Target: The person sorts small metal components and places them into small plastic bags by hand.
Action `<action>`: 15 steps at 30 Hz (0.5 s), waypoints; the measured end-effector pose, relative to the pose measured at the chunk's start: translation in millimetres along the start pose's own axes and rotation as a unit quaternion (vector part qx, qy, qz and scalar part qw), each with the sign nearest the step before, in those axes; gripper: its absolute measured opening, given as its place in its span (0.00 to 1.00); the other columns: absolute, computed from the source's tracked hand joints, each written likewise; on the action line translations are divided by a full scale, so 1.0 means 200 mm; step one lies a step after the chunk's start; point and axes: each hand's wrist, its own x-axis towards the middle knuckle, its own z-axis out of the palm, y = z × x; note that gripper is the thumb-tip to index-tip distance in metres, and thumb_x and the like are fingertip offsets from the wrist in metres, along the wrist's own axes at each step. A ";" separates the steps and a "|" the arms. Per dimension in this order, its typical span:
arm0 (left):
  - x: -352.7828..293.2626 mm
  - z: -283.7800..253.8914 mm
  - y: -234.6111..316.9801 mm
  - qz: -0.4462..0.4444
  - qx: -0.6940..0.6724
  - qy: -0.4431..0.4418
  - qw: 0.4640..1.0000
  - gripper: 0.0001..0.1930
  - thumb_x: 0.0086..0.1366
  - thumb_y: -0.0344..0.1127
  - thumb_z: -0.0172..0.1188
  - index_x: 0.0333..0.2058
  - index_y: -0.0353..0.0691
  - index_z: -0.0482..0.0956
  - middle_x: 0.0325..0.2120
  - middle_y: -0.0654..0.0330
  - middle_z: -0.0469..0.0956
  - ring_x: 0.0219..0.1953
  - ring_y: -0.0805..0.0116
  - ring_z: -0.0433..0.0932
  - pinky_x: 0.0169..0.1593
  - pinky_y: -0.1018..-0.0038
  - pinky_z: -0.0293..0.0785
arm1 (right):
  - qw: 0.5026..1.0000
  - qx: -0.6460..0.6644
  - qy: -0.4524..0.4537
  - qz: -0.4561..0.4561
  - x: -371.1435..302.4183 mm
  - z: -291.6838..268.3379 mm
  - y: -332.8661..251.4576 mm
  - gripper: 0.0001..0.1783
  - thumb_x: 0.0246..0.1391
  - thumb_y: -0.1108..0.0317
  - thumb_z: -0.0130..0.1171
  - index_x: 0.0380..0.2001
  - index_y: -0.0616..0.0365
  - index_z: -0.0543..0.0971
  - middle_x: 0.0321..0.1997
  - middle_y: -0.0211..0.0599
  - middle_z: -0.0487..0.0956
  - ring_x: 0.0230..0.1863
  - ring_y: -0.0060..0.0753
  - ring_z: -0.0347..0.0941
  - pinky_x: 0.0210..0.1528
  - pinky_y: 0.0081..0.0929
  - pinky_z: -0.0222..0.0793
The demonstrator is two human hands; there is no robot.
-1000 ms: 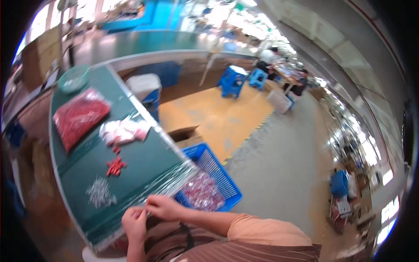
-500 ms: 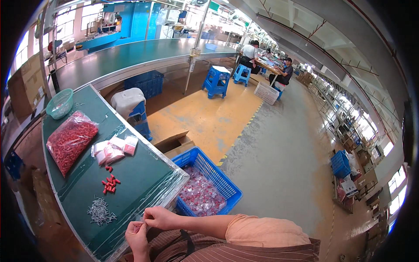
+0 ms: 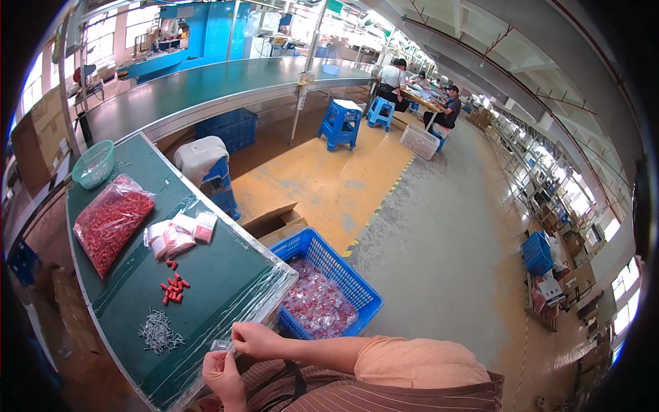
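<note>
At the near edge of the green table, my left hand (image 3: 222, 376) and my right hand (image 3: 255, 340) are close together. Between their pinched fingers is a small clear plastic bag (image 3: 220, 345); whether it contains anything is too small to tell. On the tabletop beside them lies a pile of grey metal screws (image 3: 159, 332). Several loose red plugs (image 3: 175, 288) are scattered just beyond it. Further off are a stack of small clear bags (image 3: 180, 233) and a large clear bag of red plugs (image 3: 113, 223).
A blue plastic basket (image 3: 367, 302) filled with small packed bags stands right of the table. Behind it is an open cardboard box (image 3: 274, 223). A green basket (image 3: 94, 165) sits at the table's far corner. Blue stools (image 3: 340, 126) and seated people are further away.
My hands have shifted slightly to the right, and the clear bag now shows between the fingers. The things on the table look unmoved.
</note>
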 end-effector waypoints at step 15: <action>0.05 -0.12 -0.07 -0.188 -0.191 -0.013 0.963 0.02 0.63 0.25 0.51 0.31 0.38 0.70 0.20 0.67 0.71 0.19 0.82 0.68 0.20 0.87 0.60 | 0.992 0.043 -0.109 -0.041 -0.03 0.01 -0.14 0.08 0.48 0.69 0.55 0.27 0.63 0.70 0.24 0.43 0.74 0.27 0.40 0.71 0.30 0.32 0.66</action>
